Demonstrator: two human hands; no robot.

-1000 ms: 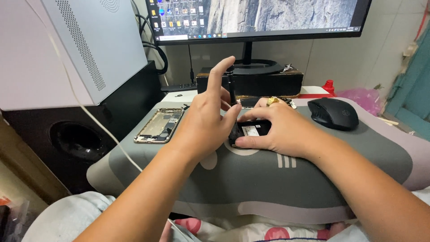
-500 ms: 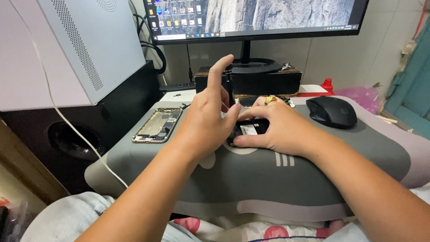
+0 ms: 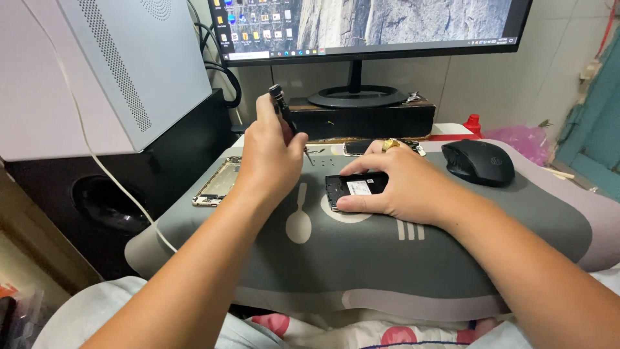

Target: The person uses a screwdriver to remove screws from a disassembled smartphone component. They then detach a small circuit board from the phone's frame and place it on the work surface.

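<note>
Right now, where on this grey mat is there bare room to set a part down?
Bare mat runs along the near edge, below the right hand and black phone. It is crowded behind: left hand with screwdriver, opened phone frame, mouse.

An opened phone lies on the mat, mouse to its right, monitor behind.

A single head-worn camera looks forward and down from just behind the person's forearms, close over a grey mat. It faces a monitor at the back wall, with a computer tower filling the upper left edge.
</note>
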